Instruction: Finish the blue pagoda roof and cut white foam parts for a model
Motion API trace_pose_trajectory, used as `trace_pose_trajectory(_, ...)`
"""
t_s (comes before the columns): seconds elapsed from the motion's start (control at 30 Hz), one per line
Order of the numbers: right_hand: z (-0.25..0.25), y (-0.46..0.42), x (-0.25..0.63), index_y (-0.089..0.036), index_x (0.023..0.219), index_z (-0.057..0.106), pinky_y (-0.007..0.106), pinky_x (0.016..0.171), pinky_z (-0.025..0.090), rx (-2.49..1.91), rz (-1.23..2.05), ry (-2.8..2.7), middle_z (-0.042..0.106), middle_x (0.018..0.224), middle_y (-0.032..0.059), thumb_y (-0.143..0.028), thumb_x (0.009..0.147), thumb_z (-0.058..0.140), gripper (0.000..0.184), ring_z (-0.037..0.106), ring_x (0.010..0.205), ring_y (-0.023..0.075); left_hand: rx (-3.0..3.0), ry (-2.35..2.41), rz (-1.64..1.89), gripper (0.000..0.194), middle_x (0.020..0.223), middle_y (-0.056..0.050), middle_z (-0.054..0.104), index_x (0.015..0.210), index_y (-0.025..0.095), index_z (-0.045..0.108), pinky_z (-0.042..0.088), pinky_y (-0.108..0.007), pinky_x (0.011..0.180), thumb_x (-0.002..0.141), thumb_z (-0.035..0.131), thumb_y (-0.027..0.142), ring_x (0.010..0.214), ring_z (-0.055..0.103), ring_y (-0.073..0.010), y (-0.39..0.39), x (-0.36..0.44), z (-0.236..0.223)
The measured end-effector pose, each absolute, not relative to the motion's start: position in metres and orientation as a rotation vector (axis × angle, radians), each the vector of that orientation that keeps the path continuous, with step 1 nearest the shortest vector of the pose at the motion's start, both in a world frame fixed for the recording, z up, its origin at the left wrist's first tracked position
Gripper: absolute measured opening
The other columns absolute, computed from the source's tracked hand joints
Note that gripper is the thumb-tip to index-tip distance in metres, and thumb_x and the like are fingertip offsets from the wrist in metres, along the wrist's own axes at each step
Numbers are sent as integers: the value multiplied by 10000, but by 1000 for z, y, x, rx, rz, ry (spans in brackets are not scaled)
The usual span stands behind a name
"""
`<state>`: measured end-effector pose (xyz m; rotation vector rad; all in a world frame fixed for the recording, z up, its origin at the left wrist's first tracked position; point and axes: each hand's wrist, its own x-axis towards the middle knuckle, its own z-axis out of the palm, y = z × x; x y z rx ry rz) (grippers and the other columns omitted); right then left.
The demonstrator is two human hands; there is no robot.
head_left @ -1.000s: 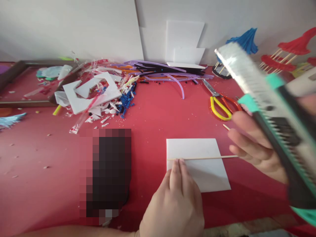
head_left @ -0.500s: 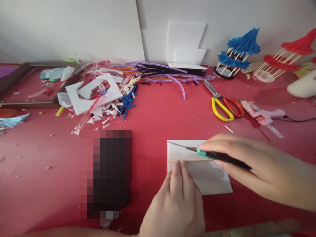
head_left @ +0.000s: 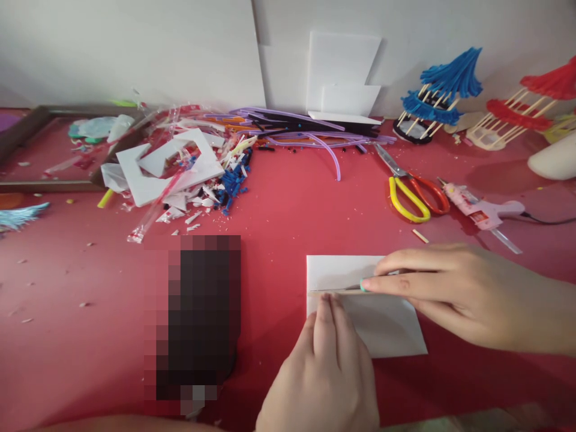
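Observation:
A white foam board piece [head_left: 335,271] lies on the red table in front of me, with a thin wooden stick [head_left: 348,293] straight across it. With fingers together, my left hand [head_left: 320,366] presses its fingertips onto the stick and holds it down against the board; its thumb is hidden. My right hand [head_left: 443,294] is closed around a craft knife [head_left: 363,285]. Only the knife's green collar and narrow blade show, as my fingers cover the dark handle. The blade lies along the stick's far edge, its tip near the board's left side.
Scissors [head_left: 407,195] and a pink glue gun [head_left: 483,207] lie beyond my right hand. Blue [head_left: 434,96] and red [head_left: 524,111] tiered models stand at the back right. Scraps [head_left: 202,192] and purple pipe cleaners [head_left: 330,153] are heaped behind. A blurred dark object [head_left: 202,318] sits left.
The craft knife has come down from a slant above the board to lie along the stick. My right hand has lowered with it and turned flatter. My left hand stays in place.

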<state>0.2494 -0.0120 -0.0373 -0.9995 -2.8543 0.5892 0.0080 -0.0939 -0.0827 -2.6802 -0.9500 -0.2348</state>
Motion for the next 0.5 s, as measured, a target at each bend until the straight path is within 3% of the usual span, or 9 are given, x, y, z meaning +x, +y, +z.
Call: trace_pose_trajectory(0.5, -34, -7, 247, -386, 1318, 606, 297, 758, 611, -984, 627, -2892, 689, 1275, -47, -108, 941, 396, 513, 723, 996, 161, -2688, -942, -214, 344, 1129, -195, 730, 1125, 10, 639, 618, -341, 823, 916, 380, 95, 1034, 714, -325, -92, 8, -80)
